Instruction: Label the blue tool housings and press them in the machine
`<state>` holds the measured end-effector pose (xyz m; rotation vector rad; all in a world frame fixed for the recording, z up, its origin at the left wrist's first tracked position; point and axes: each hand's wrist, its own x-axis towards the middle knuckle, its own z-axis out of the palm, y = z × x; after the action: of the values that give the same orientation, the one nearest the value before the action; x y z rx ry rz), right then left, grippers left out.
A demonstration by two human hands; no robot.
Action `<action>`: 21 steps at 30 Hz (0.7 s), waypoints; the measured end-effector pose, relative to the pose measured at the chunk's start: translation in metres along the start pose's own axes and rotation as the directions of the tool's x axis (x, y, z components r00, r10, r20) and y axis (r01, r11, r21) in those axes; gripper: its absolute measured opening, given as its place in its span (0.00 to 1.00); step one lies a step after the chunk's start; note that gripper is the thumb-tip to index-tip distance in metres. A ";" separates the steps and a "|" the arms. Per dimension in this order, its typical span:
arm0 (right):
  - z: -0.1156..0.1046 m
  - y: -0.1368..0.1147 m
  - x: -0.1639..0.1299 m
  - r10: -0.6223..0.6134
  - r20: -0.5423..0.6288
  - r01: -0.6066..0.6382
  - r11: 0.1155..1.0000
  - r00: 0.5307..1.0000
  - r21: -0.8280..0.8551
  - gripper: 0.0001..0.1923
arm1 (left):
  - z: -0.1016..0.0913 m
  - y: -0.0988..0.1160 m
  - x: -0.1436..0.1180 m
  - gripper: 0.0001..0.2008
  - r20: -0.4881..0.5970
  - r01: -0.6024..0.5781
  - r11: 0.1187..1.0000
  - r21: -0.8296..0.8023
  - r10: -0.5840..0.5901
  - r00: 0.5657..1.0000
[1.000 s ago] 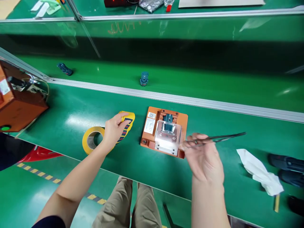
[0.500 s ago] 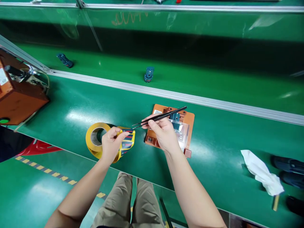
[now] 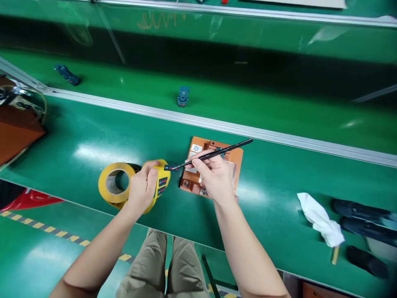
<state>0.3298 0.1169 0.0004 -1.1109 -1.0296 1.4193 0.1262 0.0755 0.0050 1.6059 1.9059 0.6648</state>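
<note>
My left hand (image 3: 143,187) is closed on the yellow backing strip of a label roll (image 3: 104,182), which stands on the bench at the left. Dark labels with red print sit on the strip. One dark label (image 3: 169,167) sticks out past the strip's edge, and the tips of black tweezers (image 3: 228,149) grip its right end. Those tweezers are pinched in my right hand (image 3: 215,174), handle pointing up to the right. Below and behind that hand lies an orange fixture (image 3: 237,159) with a clear flap; the hand partly hides it and what it holds.
Two small blue housings (image 3: 182,97) (image 3: 67,75) lie on the green surface behind the metal rail (image 3: 155,112). At the right are a crumpled white cloth (image 3: 321,219) and several black tools (image 3: 359,209). An orange machine (image 3: 18,128) stands at the left.
The tweezers have closed on a label, which now projects from the strip. My left hand has bent the strip's end over. The whole view has shifted slightly to the right.
</note>
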 end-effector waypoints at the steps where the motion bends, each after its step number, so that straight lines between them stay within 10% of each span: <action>1: -0.010 -0.004 -0.001 -0.012 -0.027 0.011 0.999 1.000 -0.034 0.09 | 0.003 0.005 0.006 0.26 0.028 -0.044 0.992 0.119 0.041 0.999; 10: -0.109 -0.017 0.002 -0.074 -0.110 0.054 0.983 0.991 -0.175 0.11 | 0.044 0.041 0.043 0.31 0.331 -0.275 0.679 0.681 0.049 0.942; 16: -0.130 -0.004 0.006 -0.079 -0.092 0.063 0.983 0.993 -0.172 0.12 | 0.033 0.038 0.036 0.30 0.178 -0.325 0.682 0.656 0.279 0.944; 21: -0.130 0.000 0.005 -0.085 -0.088 0.070 0.984 0.992 -0.163 0.12 | 0.054 0.045 0.008 0.14 0.196 -0.644 0.688 0.335 0.618 0.761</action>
<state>0.4568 0.1263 -0.0275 -1.2289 -1.1211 1.2274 0.1945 0.0913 -0.0048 2.5641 1.4537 0.4919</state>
